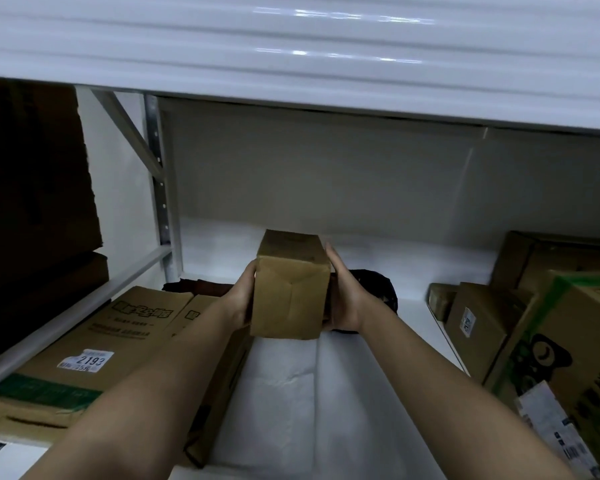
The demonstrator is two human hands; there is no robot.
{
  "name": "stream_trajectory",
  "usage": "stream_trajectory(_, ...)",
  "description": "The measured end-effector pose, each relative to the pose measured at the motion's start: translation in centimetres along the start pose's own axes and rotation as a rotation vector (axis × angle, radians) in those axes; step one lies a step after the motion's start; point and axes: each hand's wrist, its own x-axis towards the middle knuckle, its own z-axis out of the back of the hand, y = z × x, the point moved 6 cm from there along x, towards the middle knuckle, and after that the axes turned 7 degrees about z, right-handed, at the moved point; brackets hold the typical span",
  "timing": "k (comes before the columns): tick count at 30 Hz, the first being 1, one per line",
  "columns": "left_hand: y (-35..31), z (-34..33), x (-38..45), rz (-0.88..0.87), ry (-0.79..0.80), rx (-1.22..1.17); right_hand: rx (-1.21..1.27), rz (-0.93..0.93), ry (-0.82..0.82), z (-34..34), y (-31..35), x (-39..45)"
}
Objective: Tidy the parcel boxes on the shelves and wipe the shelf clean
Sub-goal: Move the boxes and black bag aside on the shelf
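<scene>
A small plain brown cardboard box [291,289] is held just above the white shelf [281,393], in the middle of the bay. My left hand [241,299] presses on its left side and my right hand [343,296] on its right side, fingers lying straight along the cardboard. The box is clamped between the two palms, its taped end facing me. A dark, crumpled cloth-like thing [374,287] lies on the shelf right behind the box and is partly hidden by it.
Flat printed cartons with a "2193" label [94,341] lie at the left. At the right stand a small parcel [440,299], a labelled brown box [482,317] and a green-printed carton [568,341]. The upper shelf [291,46] hangs overhead; a dark box [32,185] fills the left bay.
</scene>
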Motion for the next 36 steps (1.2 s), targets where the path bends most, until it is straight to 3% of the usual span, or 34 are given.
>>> stream_trajectory(4,0.2,0.7,-0.1,0.045,-0.037,0.067,0.037,-0.021,-0.039,0.3,-1.7,0.3)
stream_trajectory(12,0.3,1.3,-0.5,0.07,-0.019,0.002,0.098,0.159,-0.12,-0.9,-4.6,1.3)
stream_trajectory(17,-0.3,1.5,-1.1,0.068,-0.007,0.045,0.068,0.246,-0.084,-1.5,-4.9,2.0)
stream_trajectory(36,-0.5,1.7,-1.3,0.122,-0.184,0.243,-0.141,0.142,-0.14,-1.2,-6.1,2.8)
